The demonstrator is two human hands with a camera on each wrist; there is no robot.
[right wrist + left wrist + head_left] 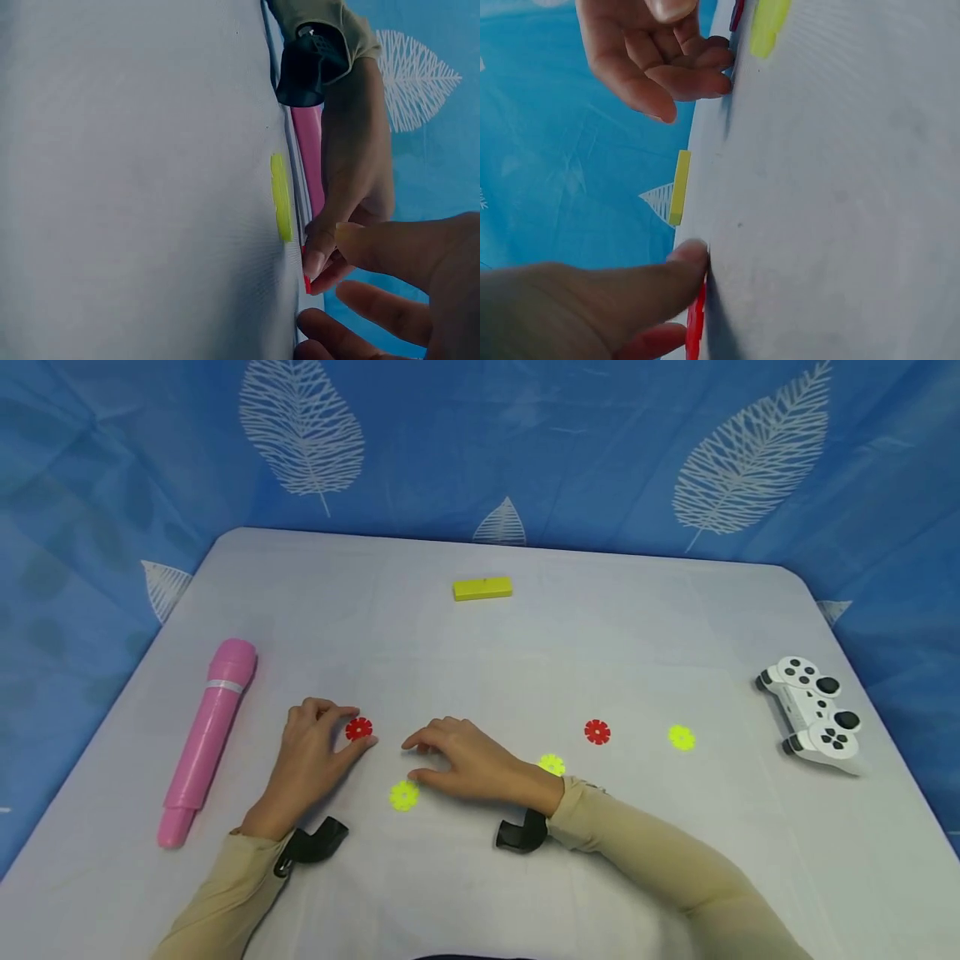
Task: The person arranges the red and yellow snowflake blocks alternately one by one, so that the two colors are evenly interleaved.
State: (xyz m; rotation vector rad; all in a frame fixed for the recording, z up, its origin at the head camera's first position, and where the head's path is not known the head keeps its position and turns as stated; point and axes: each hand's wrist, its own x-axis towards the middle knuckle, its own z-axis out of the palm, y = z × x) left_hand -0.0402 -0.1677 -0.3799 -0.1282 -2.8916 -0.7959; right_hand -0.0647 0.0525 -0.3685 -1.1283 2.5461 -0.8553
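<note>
A red flower-shaped disc (358,729) lies between the thumb and index finger of my left hand (307,762), the fingertips at its opposite edges. From the left wrist view, the thumb (686,259) reaches the end of the red disc (695,324), low over the white surface. My right hand (468,762) holds nothing; its fingers are loosely bent and spread. Just below its thumb is a yellow-green flower-shaped disc (404,795). Another yellow-green disc (552,765) is partly covered by the right wrist.
Farther right lie a second red disc (597,732) and a yellow-green disc (682,737). A white game controller (817,710) sits near the right edge. Left of my left hand is a pink microphone-shaped object (206,739). Toward the back is a yellow block (482,589).
</note>
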